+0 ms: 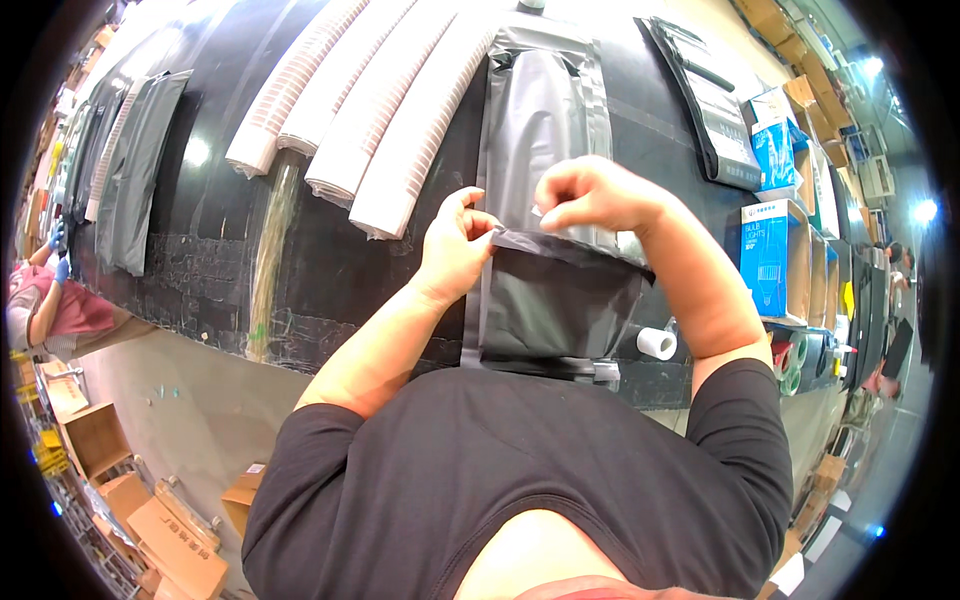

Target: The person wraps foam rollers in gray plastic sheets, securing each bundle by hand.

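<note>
Scuffed table (330, 255) under grey bag (565, 305), cartons (172, 540) left of it, bag edge in your left hand (452, 250), white scrap (537, 210) in right hand (600, 197), both in a pinch.

Bright light glares off the black table (215, 215), outer edges curving

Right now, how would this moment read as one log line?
Left hand: at edge of dark plastic | Right hand: curled, above grey bag | Nearby: long white rolls, small white roll

I'm seeing a bag (530, 140) shining grey and black, rolls (425, 130) wearing brown stripes on white, and a box (764, 262) showing blue and white.
</note>
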The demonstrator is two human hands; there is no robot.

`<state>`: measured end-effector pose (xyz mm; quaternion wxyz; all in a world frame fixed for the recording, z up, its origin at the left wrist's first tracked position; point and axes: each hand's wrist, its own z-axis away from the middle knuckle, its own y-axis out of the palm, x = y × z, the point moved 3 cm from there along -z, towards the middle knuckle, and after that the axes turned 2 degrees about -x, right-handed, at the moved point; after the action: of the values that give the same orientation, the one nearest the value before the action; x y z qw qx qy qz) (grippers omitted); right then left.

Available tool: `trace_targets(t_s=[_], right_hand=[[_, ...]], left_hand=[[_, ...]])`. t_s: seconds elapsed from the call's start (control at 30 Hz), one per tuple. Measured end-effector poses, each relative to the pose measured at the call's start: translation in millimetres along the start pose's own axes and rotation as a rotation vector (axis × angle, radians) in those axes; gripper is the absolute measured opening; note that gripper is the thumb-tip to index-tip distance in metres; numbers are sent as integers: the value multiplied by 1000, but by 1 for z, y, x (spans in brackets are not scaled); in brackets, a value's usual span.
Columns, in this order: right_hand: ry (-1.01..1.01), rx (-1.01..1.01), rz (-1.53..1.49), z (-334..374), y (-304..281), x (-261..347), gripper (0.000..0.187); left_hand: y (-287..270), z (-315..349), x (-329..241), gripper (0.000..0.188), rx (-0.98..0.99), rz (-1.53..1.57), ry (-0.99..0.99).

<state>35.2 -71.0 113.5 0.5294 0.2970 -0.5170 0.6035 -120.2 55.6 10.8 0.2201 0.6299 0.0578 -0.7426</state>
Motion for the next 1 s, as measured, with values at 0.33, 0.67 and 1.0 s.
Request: trace_targets(t_s=[0.33,0.67,1.0], right_hand=[[12,-1655,-790,199,-210,-94,13],[-78,-753,764,59,67,-29,22],[175,-1156,498,19,66,-89,57]], left_hand=[[2,-10,32,17,67,317,-302],[2,-18,53,4,-165,329,-271],[16,-12,20,81,-291,-1168,235]])
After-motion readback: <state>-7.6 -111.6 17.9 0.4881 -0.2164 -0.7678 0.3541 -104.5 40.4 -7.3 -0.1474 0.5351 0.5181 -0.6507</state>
